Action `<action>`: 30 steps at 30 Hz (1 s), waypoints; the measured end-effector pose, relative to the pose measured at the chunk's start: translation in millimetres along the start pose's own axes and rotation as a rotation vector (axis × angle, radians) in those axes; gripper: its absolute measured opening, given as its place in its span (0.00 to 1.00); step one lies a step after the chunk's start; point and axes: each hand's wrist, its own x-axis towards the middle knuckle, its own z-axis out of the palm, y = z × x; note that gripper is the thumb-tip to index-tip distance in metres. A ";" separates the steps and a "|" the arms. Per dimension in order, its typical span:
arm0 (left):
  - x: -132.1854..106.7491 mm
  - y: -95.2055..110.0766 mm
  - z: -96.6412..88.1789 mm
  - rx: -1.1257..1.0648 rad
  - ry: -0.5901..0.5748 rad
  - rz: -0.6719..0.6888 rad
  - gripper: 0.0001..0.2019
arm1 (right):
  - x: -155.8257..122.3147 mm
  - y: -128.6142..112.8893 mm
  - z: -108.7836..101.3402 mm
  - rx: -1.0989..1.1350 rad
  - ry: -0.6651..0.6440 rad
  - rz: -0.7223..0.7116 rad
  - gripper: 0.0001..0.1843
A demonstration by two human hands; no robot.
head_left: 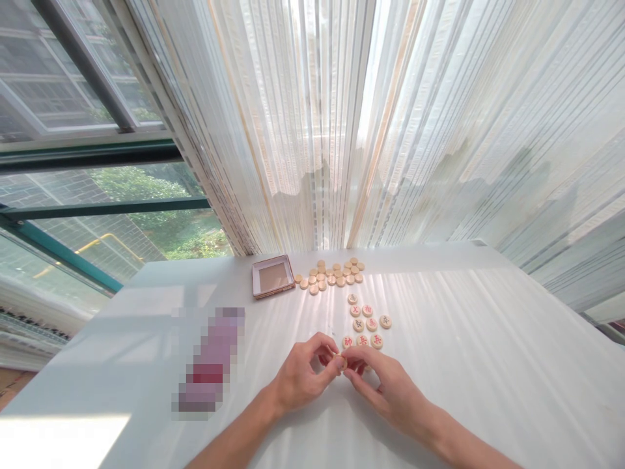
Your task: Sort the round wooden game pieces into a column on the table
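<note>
Between my two hands is a round wooden Chinese chess piece point(343, 359), mostly covered by the fingers. My left hand point(306, 370) pinches it with thumb and forefinger. From the other side, the closed fingertips of my right hand point(383, 381) meet its edge. Just beyond the hands lie several face-up chess pieces point(362, 341) with red characters, in a short row. Farther up are more face-up pieces point(358, 325) with red or dark characters, loosely grouped. Part of another pale piece point(368, 369) shows under my right hand.
Several blank-side-up pieces point(332, 281) cluster at the back of the white table point(478, 365). An open shallow box point(254, 286) stands to their left. At the left is a pixelated purple object point(215, 355). Sheer curtains point(312, 130) hang behind the table, beside a window.
</note>
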 end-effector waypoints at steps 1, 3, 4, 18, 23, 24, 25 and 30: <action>-0.2 0.2 0.0 -0.002 -0.005 -0.001 0.07 | -0.4 0.4 0.5 -0.006 0.005 -0.007 0.07; -0.8 1.0 -0.3 -0.004 -0.010 0.013 0.07 | -0.7 1.2 1.1 -0.027 0.020 -0.017 0.07; -1.0 1.4 -0.5 -0.004 -0.009 0.025 0.07 | -0.6 1.5 1.2 -0.040 0.028 -0.019 0.07; -0.3 2.1 0.7 0.038 -0.002 0.203 0.15 | 0.9 5.0 0.0 -0.047 0.103 0.006 0.09; -0.9 1.7 0.7 0.054 0.009 0.206 0.15 | 0.7 4.9 -0.4 -0.051 0.105 -0.005 0.09; -0.9 1.8 0.7 0.057 0.011 0.206 0.15 | 0.5 5.1 -0.6 -0.050 0.104 -0.004 0.09; -1.0 2.0 0.7 0.058 0.011 0.207 0.15 | 0.3 5.4 -0.7 -0.049 0.101 -0.003 0.10; -0.2 3.3 0.3 0.065 0.010 0.206 0.14 | 0.2 6.2 -0.8 -0.026 0.092 -0.006 0.10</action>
